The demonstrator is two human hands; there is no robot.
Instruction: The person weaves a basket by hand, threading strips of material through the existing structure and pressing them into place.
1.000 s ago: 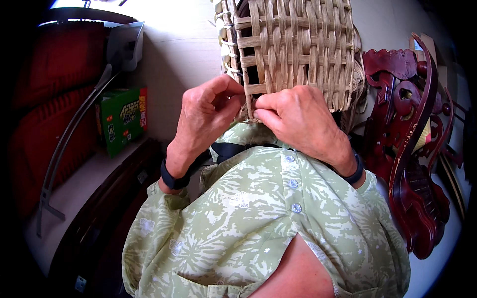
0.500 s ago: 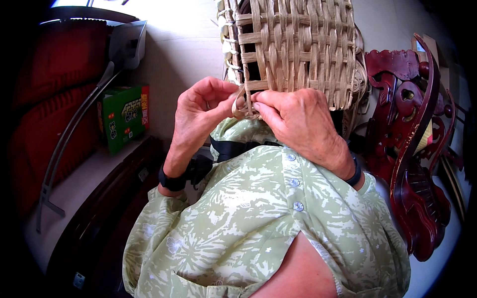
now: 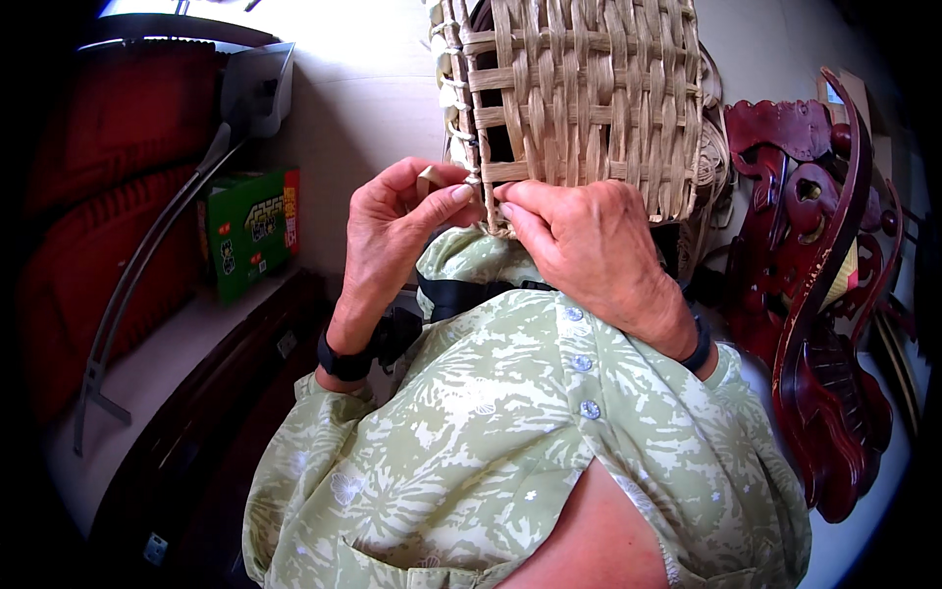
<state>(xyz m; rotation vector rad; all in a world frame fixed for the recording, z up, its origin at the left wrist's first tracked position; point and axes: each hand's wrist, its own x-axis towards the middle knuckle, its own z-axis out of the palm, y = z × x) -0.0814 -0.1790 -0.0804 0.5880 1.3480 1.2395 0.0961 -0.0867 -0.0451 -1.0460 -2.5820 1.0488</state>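
Observation:
In front of me stands a tan woven panel (image 3: 579,88) of flat fibre strips on a frame, with pale lashing loops along its left edge. My left hand (image 3: 392,221) is closed at the lower left corner of the panel, pinching a thin tan strip (image 3: 430,179) whose end curls up between thumb and fingers. Just across the frame bar, my right hand (image 3: 613,255) has its thumb and forefinger pressed together at the same corner. Whatever lies between those right fingertips is hidden; the other right fingers are curled under.
Carved dark-red wooden furniture (image 3: 819,294) stands close on the right. To the left are a green box (image 3: 245,231), red cushions (image 3: 108,216) and a grey curved metal stand (image 3: 147,226). Loose tan strands (image 3: 716,162) hang at the panel's right side.
The strip's wide loop at the corner has been drawn in, and its end now shows higher, between my left thumb and fingers. My right hand has barely moved.

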